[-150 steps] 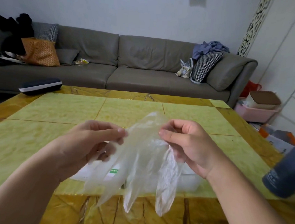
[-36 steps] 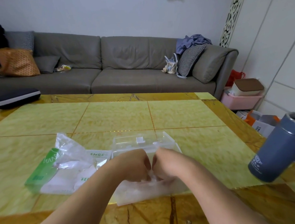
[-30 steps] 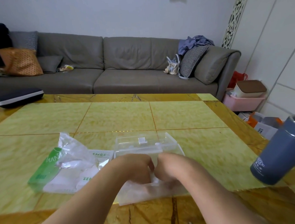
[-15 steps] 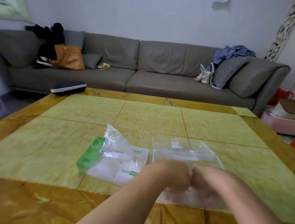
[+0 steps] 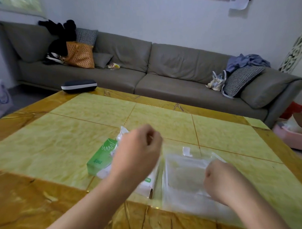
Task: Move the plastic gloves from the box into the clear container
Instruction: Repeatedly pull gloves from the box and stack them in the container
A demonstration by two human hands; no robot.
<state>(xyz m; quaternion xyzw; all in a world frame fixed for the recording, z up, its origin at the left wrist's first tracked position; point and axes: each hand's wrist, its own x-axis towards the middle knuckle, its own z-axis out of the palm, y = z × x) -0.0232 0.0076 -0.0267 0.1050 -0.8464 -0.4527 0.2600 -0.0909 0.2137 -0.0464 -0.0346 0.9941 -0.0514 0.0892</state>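
grey sofa [image 5: 162,75] | orange bag [image 5: 80,55] on it | dark case [image 5: 79,86] on table [image 5: 53,144]

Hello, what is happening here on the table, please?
A person is moving thin plastic gloves from a green and white box into a clear container on a yellow table. The left hand hovers over the box with fingers curled; whether it holds a glove is too blurred to tell. The right hand, fingers curled, is at the container's right side, where gloves already lie.

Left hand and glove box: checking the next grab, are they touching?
Cannot tell. In the head view the left hand overlaps the glove box, blurred, hiding any contact.
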